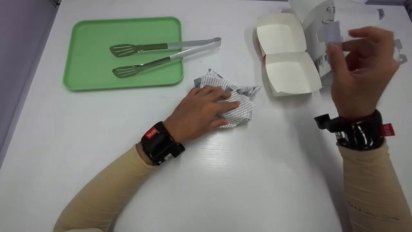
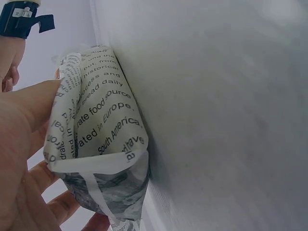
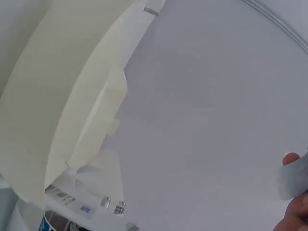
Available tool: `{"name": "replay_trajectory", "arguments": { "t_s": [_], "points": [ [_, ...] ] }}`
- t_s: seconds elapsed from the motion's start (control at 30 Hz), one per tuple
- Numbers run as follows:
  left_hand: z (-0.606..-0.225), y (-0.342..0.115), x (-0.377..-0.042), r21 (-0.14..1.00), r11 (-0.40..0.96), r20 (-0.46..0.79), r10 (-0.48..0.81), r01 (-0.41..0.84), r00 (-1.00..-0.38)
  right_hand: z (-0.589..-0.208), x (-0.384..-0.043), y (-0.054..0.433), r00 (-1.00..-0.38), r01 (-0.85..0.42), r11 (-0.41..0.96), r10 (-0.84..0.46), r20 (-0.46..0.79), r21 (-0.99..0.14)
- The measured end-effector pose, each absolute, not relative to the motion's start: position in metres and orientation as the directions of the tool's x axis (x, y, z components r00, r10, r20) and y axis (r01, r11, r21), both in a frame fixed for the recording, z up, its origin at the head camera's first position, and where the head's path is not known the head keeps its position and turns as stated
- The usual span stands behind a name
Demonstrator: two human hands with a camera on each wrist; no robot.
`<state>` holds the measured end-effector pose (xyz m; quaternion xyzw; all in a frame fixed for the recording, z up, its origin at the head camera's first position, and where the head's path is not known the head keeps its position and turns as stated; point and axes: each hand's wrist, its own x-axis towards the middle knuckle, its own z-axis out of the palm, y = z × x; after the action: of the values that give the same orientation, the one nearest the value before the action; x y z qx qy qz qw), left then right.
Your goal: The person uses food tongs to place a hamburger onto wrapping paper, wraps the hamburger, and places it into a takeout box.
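Observation:
Fingers spread, my left hand (image 1: 196, 112) rests on a folded packet of newsprint-patterned paper (image 1: 239, 111) in the middle of the table. In the left wrist view the paper packet (image 2: 106, 110) lies between my palm and the table, its folded edges bent inward. My right hand (image 1: 363, 71) is raised at the right, pinching a short, pale strip of tape (image 1: 332, 33) between thumb and finger. In the right wrist view only the fingertips and the translucent tape strip (image 3: 293, 179) show, at the right edge.
A green tray (image 1: 96, 74) stands at the back left, with metal tongs (image 1: 193, 48) lying across its right edge. An open white cardboard box (image 1: 291, 72) is right of the packet. Behind it are white sheets or packaging (image 1: 313, 35), partly hidden by my right hand.

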<state>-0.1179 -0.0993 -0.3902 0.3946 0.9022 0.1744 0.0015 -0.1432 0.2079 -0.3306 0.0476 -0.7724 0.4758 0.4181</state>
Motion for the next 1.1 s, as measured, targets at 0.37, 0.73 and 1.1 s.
{"name": "replay_trajectory", "arguments": {
  "t_s": [0.37, 0.73, 1.1],
  "points": [
    [-0.39, -0.098, -0.119, 0.314, 0.625, 0.13, 0.717, 0.715, -0.685, -0.35, -0.129, 0.181, -0.69, -0.549, 0.687, -0.05, 0.722, -0.476],
    [-0.389, -0.099, -0.12, 0.301, 0.637, 0.119, 0.714, 0.71, -0.69, -0.355, -0.127, 0.162, -0.713, -0.604, 0.624, -0.148, 0.685, -0.495],
    [-0.388, -0.095, -0.12, 0.293, 0.643, 0.14, 0.704, 0.708, -0.697, -0.361, -0.12, 0.157, -0.725, -0.64, 0.619, -0.288, 0.626, -0.456]
  ]
}}
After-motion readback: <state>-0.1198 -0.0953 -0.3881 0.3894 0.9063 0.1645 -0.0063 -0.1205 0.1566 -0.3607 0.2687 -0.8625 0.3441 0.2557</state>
